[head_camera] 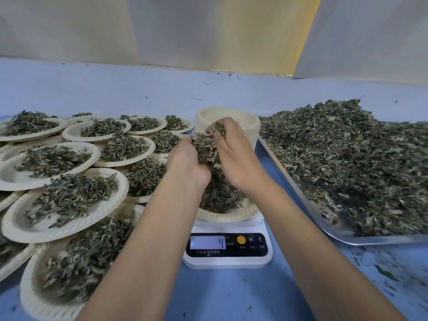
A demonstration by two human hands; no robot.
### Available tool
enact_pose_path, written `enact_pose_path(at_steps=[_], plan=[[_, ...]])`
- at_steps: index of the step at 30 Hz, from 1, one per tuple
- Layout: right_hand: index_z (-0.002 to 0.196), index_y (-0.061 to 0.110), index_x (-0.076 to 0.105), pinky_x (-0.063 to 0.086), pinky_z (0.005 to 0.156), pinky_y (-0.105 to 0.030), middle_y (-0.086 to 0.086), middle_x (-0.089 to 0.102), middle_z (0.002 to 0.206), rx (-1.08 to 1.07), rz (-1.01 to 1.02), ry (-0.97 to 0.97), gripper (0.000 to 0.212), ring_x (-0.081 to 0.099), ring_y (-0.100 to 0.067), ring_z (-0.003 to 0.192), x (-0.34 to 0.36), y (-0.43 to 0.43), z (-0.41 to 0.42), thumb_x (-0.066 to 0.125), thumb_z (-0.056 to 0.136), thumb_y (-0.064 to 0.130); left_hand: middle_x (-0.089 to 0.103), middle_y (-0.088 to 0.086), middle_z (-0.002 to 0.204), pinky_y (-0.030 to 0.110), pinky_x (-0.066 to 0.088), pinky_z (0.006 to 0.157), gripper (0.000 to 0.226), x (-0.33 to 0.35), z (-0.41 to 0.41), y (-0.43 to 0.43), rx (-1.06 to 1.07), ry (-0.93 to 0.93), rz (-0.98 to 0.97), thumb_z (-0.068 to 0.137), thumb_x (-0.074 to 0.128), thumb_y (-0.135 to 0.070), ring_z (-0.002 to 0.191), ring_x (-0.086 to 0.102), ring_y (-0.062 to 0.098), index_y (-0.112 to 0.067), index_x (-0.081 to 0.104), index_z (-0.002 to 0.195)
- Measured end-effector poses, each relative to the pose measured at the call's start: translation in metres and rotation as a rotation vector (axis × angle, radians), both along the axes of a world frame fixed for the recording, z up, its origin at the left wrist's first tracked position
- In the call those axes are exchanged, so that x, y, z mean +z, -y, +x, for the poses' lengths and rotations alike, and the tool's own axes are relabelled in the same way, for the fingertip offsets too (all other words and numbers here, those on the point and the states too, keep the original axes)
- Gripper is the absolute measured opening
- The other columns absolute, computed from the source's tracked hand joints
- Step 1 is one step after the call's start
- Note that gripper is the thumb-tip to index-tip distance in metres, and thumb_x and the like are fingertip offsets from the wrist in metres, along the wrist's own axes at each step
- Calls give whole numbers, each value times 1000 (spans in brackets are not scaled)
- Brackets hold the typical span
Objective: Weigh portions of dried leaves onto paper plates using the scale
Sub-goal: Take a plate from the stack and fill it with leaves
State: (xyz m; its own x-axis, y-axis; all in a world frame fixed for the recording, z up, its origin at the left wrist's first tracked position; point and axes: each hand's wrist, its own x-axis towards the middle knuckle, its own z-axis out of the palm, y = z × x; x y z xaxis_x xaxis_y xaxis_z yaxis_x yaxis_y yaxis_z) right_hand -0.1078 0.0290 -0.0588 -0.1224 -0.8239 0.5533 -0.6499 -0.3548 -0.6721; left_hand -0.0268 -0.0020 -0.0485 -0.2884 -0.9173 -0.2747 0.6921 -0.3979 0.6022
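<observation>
A white digital scale (228,249) stands at the centre of the blue table, its display showing a 4. On it sits a paper plate (228,215) with a mound of dried leaves (220,195). Above that plate my left hand (185,163) and my right hand (234,151) hold a clump of dried leaves (205,147) between them, fingers curled around it. A big loose heap of dried leaves (347,158) lies on a metal tray (342,236) at the right.
Several filled paper plates (67,205) overlap across the left side of the table. A stack of empty paper plates (250,130) stands just behind my hands. Leaf crumbs lie scattered on the blue table (231,295) at the right front. A pale wall rises behind.
</observation>
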Motion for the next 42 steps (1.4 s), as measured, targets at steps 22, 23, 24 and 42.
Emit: enact_pose_path(at_steps=[22,23,24,42], plan=[[91,17,64,49,93,-23,-8,69,104,68,144,417,22,64,-4,96,1,-1,-13,45,98,10,53,7,73,30,52,74,32,16,18,1,105,-78,24,105,31,-23,60,54,13,-7,46,82],[90,17,64,48,98,-33,-10,69,105,73,148,479,23,64,-13,104,1,-1,-13,45,98,9,53,7,73,30,52,74,32,16,18,2,107,-78,23,105,30,-22,61,54,13,-7,46,82],[89,17,64,47,100,-40,-10,69,104,75,146,541,23,63,-20,107,1,-1,-12,45,99,9,53,7,74,30,51,73,31,16,19,2,107,-83,21,105,30,-22,61,53,13,-7,46,82],[96,4,60,50,59,-19,-8,64,85,217,26,1175,21,62,-10,65,13,-3,-14,39,101,4,51,7,76,27,49,69,29,14,15,2,37,-115,14,105,27,-20,59,51,13,-7,47,89]])
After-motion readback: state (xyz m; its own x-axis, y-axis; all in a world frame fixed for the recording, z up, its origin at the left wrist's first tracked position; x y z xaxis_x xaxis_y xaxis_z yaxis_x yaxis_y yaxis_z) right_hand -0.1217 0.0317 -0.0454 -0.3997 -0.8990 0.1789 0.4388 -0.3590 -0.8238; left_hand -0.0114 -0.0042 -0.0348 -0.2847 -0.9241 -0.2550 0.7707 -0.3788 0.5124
